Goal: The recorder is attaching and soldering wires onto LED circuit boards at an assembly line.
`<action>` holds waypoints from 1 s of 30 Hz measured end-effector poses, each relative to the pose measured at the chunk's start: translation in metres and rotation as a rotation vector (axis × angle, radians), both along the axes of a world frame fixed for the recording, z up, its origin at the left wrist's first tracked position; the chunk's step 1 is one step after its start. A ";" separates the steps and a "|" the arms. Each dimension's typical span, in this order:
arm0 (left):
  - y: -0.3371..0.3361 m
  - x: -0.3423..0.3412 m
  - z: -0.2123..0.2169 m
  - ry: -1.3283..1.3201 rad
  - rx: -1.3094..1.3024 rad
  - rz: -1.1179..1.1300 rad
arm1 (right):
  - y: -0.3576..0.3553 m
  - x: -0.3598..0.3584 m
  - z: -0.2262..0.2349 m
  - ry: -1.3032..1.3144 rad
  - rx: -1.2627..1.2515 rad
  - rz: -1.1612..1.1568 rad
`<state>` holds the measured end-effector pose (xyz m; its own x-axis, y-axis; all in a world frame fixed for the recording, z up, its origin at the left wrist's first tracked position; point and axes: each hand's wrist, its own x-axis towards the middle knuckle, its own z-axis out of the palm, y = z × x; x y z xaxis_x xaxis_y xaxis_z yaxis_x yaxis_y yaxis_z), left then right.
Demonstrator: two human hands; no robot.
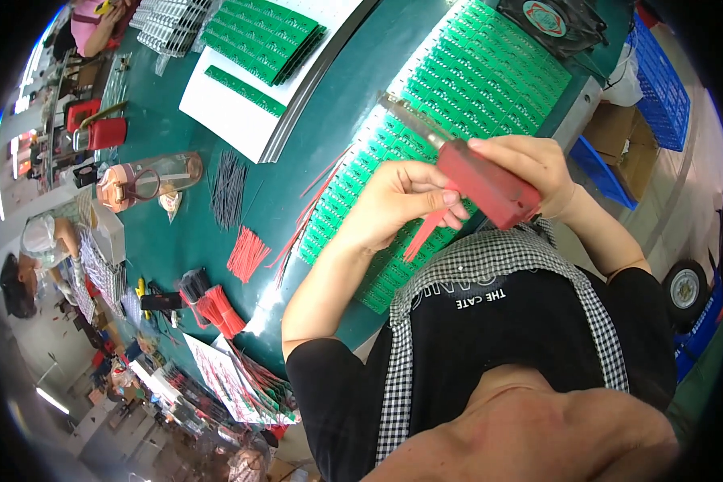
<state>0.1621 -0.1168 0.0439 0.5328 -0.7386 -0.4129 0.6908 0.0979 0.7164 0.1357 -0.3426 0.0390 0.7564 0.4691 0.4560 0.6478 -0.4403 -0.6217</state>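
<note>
The right hand (530, 165) is wrapped shut around a red block-shaped tool (486, 185) with a metal blade or strip (410, 120) reaching out from its far end, held raised above the green surface (329, 104). The left hand (402, 201) is pinched closed, its fingertips (450, 213) pressed to the near side of the tool and gripping short red wires (422, 233) that hang down from the pinch. Both hands meet in the air just in front of the person's chest.

Below them lies a large panel of green circuit boards (474, 88), running from the near middle to the far right. Further left, more green boards (261, 32) are stacked on a white sheet (225, 112). A bundle of dark wires (229, 189) and a bundle of cut red wires (247, 253) lie on the surface to the left, well apart from the hands.

By the look of it, the wires are being fed to or trimmed at the tool. The next move would call for a steady pinch, keeping the wire ends even against the tool.
</note>
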 end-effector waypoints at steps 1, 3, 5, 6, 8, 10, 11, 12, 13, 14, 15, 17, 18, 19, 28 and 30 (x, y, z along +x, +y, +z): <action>0.006 0.006 0.004 -0.115 0.098 0.031 | -0.002 0.002 -0.002 0.002 0.035 -0.026; 0.027 0.028 0.022 -0.400 0.288 0.194 | -0.011 0.001 0.004 0.151 0.141 -0.112; 0.039 0.043 0.031 -0.776 0.536 0.545 | -0.011 -0.004 0.004 0.504 0.357 -0.254; 0.045 0.048 0.018 -1.023 0.703 0.579 | -0.005 -0.006 0.002 0.620 0.584 -0.293; 0.046 0.052 0.002 -1.633 0.957 0.262 | -0.016 -0.007 -0.003 0.892 0.532 -0.318; 0.039 0.049 -0.012 -1.817 1.066 0.061 | -0.007 -0.006 -0.003 0.972 0.585 -0.344; 0.037 0.046 -0.019 -1.788 1.062 0.043 | -0.003 -0.007 -0.004 1.049 0.642 -0.379; 0.038 0.042 -0.026 -1.759 1.058 0.026 | 0.000 -0.007 -0.004 1.062 0.644 -0.380; 0.043 0.041 -0.031 -1.748 1.059 0.016 | 0.002 -0.007 -0.005 1.088 0.677 -0.362; 0.048 0.039 -0.037 -1.789 1.050 0.023 | 0.005 -0.008 -0.005 1.109 0.704 -0.347; 0.052 0.038 -0.042 -1.830 1.040 0.031 | 0.008 -0.010 -0.005 1.117 0.699 -0.352; 0.054 0.034 -0.049 -1.833 1.037 0.039 | 0.015 -0.012 -0.005 1.128 0.735 -0.327; 0.054 0.032 -0.051 -1.845 1.037 0.048 | 0.017 -0.012 -0.006 1.136 0.728 -0.329; 0.054 0.030 -0.053 -1.835 1.038 0.051 | 0.019 -0.011 -0.006 1.137 0.714 -0.316; 0.050 0.026 -0.056 -1.833 1.087 0.053 | 0.020 -0.010 -0.006 1.181 0.667 -0.306; 0.049 0.026 -0.055 -1.832 1.094 0.037 | 0.020 -0.010 -0.005 1.187 0.642 -0.305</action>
